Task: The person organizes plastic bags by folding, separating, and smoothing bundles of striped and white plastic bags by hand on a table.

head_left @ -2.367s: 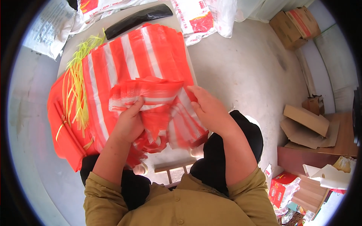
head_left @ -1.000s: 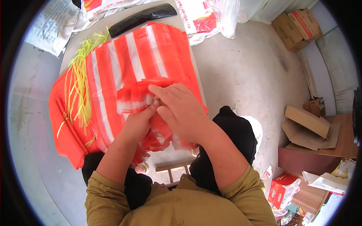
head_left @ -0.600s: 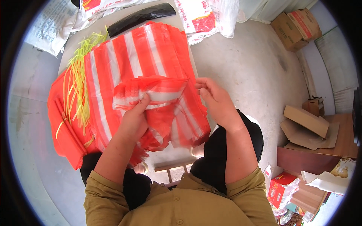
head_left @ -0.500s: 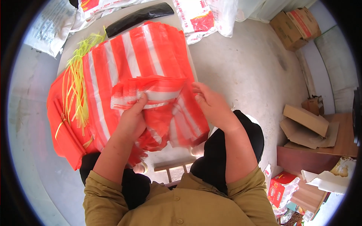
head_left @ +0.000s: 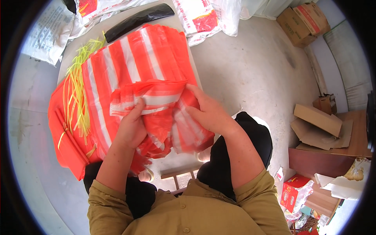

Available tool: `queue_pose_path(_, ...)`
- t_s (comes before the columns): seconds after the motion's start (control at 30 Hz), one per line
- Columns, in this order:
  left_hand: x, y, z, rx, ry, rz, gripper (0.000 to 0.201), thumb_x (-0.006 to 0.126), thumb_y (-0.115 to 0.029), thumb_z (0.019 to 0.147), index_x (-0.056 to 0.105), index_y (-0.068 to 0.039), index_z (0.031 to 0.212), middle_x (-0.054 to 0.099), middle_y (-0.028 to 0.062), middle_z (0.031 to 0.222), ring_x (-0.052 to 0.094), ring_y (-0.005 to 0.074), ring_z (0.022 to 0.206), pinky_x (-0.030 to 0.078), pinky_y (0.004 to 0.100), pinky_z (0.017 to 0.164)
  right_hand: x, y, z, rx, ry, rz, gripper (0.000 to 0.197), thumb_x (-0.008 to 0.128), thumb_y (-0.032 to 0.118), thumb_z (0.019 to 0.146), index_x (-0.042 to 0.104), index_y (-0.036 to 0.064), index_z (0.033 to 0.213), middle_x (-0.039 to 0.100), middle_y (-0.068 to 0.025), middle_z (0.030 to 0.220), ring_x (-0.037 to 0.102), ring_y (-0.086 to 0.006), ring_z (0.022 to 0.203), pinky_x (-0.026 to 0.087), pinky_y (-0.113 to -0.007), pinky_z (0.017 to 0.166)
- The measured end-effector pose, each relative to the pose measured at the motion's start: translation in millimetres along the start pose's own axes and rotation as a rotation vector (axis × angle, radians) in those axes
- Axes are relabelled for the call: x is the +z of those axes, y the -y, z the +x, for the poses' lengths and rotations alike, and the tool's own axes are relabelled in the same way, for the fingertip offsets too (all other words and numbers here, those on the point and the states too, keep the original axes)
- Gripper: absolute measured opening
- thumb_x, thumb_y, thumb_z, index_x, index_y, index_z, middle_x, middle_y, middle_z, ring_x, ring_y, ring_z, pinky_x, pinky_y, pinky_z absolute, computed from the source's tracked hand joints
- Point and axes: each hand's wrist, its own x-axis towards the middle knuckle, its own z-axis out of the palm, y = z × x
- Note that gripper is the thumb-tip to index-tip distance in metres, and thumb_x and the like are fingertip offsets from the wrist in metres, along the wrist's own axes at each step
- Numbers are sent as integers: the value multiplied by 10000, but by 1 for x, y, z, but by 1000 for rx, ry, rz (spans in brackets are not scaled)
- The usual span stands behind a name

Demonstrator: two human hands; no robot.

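A small folded wad of red-and-white striped plastic bags lies over a larger stack of the same bags in front of me. My left hand is closed on the wad's left part, thumb on top. At its right end my right hand touches the plastic, with thumb and forefinger spread apart; its other fingers are partly hidden. Loose, crumpled bag ends hang below the wad between my hands. Yellow ties lie in a bunch along the stack's left side.
Left of the ties are rolled red bundles tied with yellow strips. A black plastic roll lies beyond the stack, near white printed bags. Cardboard boxes stand far right; an opened carton rests on a wooden surface at right.
My right hand has moved left to the wad's right end and now touches it. My left hand keeps its hold. The whole view has shifted slightly.
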Motion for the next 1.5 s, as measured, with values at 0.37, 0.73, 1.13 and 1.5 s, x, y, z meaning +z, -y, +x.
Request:
queue_pose_path(0.37,2,-2,-1,16,-7,49,491,506,-320,1079,419,-49,1480,523,133,1483,522,291,1354,439,478,1133,-2,11,-8,-47,124,61,651,647,182,894,424,121,1503,619,-238,1321,613,-411,1172,482,-448,1012)
queue_pose_path(0.73,3,-1,0,16,-38,22,447,553,-271,1062,468,-42,1437,564,126,1425,554,276,1307,462,460,1106,-9,18,-17,56,468,-16,316,581,155,931,658,42,1215,700,-157,1053,674,-265,938,540,-370,796)
queue_pose_path(1.13,3,0,-3,-15,-33,75,419,568,-268,1060,507,-12,1386,608,138,1340,604,260,1233,507,425,1048,16,49,-3,-244,61,261,241,599,156,965,690,5,1131,699,-119,995,659,-207,897,521,-318,800)
queue_pose_path(1.5,-2,-7,-16,-59,242,417,420,723,-197,963,594,-10,1317,642,86,1271,610,201,1169,519,349,973,33,58,7,-292,-38,332,534,451,435,1082,528,18,1406,669,-124,1160,649,-189,1042,508,-320,904)
